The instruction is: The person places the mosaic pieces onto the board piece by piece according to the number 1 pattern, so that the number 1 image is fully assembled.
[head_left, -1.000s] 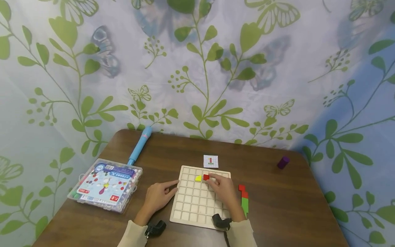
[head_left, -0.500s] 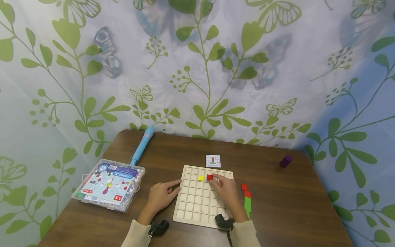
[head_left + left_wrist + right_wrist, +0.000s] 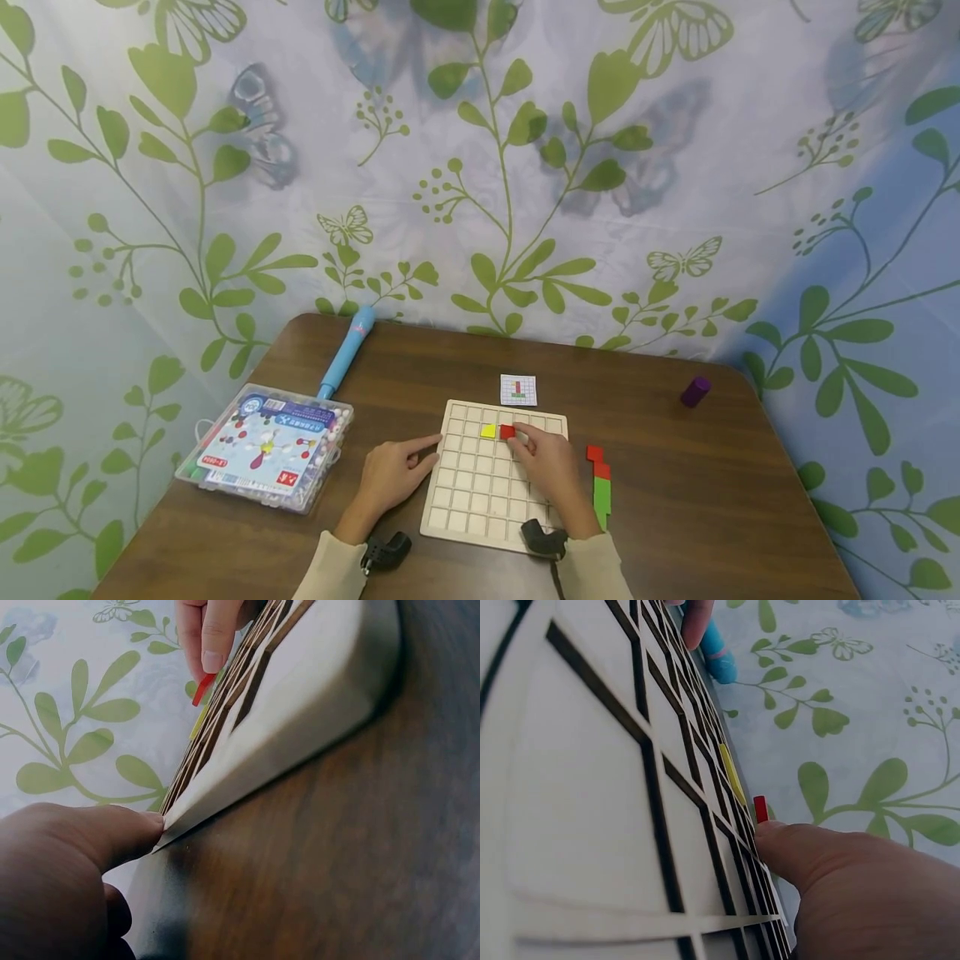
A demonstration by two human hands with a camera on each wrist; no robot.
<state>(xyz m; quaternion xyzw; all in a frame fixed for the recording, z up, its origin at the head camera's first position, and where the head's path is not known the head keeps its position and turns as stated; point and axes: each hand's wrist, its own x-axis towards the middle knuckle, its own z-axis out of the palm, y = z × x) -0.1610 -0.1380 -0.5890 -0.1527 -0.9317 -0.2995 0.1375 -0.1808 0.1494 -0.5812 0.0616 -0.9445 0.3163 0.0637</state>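
Observation:
A pale wooden grid board (image 3: 462, 483) lies on the table. My left hand (image 3: 392, 479) rests at its left edge, with the index finger and thumb extended to the rim. Thumb and index finger of my right hand (image 3: 545, 457) pinch a small red square tile (image 3: 507, 432) over the upper part of the board. In the right wrist view the red tile (image 3: 760, 809) sticks up past the thumb, tilted off the grid. Just left of it, a yellow tile (image 3: 488, 431) with one slanted side lies in a grid square. The right palm and forearm hide some of the board's right side.
Red tiles (image 3: 595, 454) and green tiles (image 3: 602, 493) lie in a line right of the board. Behind it is a pattern card (image 3: 518, 390). A clear box of beads (image 3: 266, 446) and a blue microphone-shaped toy (image 3: 347, 350) stand left; a purple cylinder (image 3: 695, 392) is far right.
The head view has shifted slightly, so everything sits a little further right. My right hand keeps the red tile beside the yellow one, with only a tiny shift. The left hand stays at the edge.

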